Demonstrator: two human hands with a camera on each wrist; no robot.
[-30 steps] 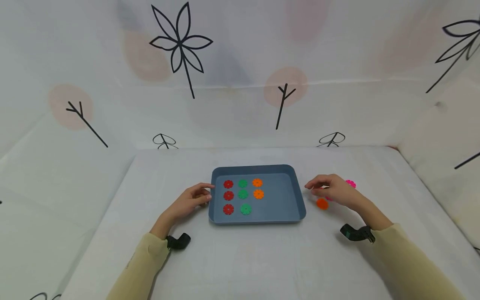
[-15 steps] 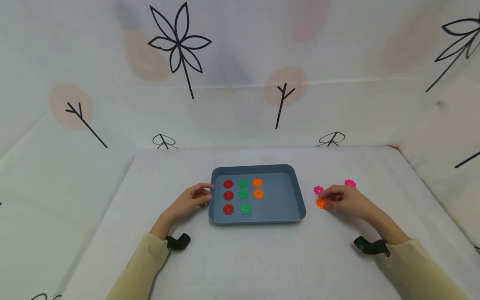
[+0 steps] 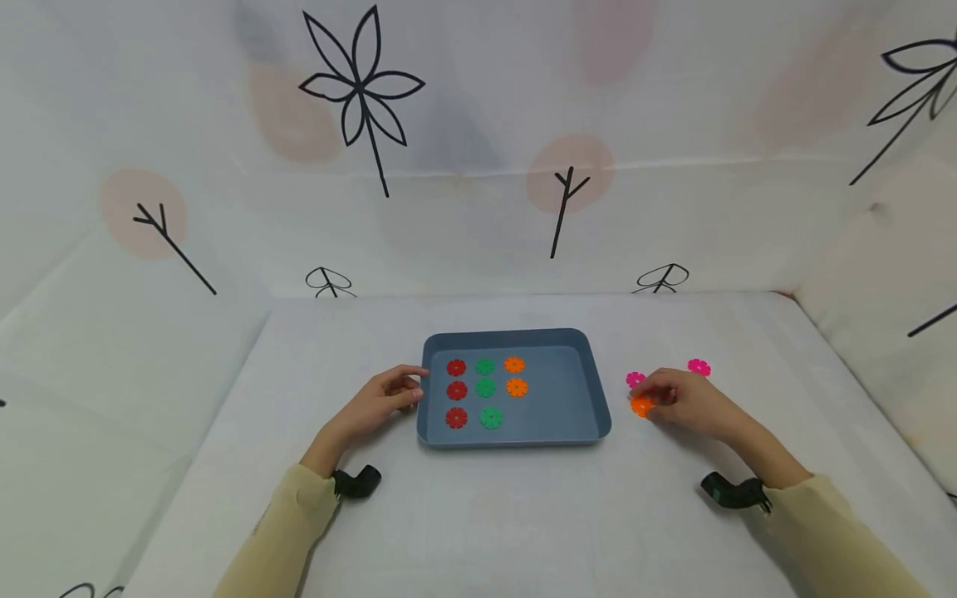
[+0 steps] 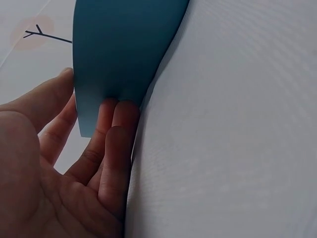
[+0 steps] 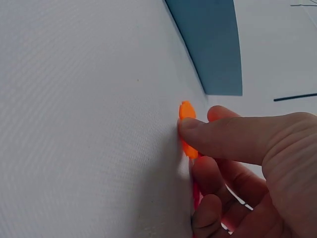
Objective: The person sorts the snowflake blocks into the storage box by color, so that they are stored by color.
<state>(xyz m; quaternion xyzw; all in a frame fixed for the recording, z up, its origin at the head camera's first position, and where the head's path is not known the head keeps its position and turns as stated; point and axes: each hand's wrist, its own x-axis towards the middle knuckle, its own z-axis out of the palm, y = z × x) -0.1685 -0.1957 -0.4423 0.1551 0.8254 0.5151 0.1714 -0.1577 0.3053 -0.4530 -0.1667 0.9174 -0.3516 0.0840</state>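
Observation:
My left hand (image 3: 389, 395) is at the left edge of a blue-grey tray (image 3: 564, 394). In the left wrist view its fingers (image 4: 118, 148) rest against the tray's outer wall, with the thumb at the rim. Inside the tray lie notched plastic discs in columns: red discs (image 3: 456, 390), green discs (image 3: 485, 388) and two orange discs (image 3: 516, 388). Right of the tray, my right hand (image 3: 691, 403) pinches another orange disc (image 5: 187, 110) at the table, its thumb over the near edge. The index finger partly hides behind that disc.
Pink discs (image 3: 699, 366) lie around my right hand on the white-covered table (image 3: 523, 515); one is partly hidden under its fingers. The tray has a raised rim. A patterned cloth (image 3: 463, 224) hangs behind the table.
My right hand has moved from near the tray's right edge, rightward and down to the loose orange disc, uncovering a pink disc. The left hand stays at the tray.

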